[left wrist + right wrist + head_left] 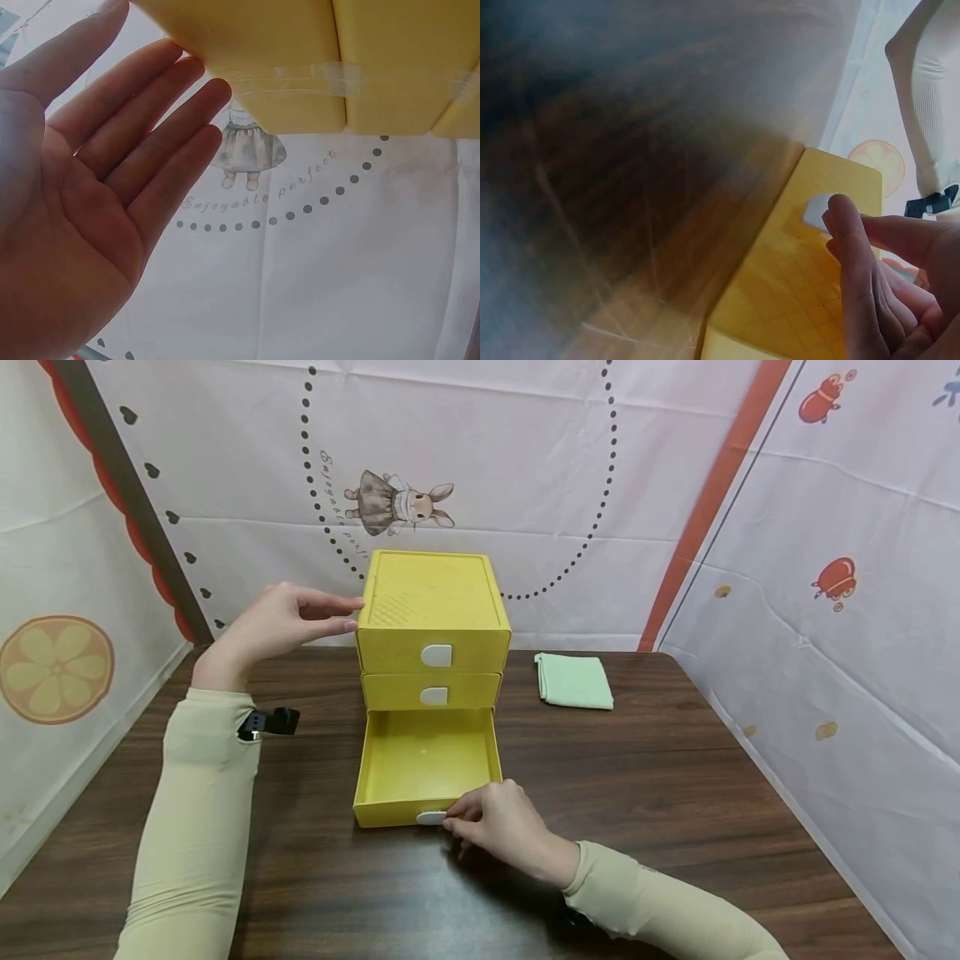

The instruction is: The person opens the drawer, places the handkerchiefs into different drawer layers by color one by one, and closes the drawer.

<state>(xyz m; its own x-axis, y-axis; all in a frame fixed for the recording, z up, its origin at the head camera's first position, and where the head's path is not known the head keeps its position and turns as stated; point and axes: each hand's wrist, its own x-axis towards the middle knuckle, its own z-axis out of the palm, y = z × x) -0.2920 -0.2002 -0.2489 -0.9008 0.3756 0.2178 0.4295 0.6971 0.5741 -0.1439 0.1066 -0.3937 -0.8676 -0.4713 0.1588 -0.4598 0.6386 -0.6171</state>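
Observation:
A yellow three-drawer box stands on the table, its bottom drawer pulled well out with a bare inside. The upper two drawers sit closed, each with a white tab handle. With thumb and index finger, my right hand pinches the white handle of the bottom drawer; the right wrist view shows the fingertips on that handle. My left hand has its fingertips right at the box's upper left side, fingers nearly straight. Clear tape runs across the box's side in the left wrist view.
A folded light green cloth lies on the dark wood table, right of the box. Printed white sheets hang behind and at both sides. A black strap with a small device is on the left wrist.

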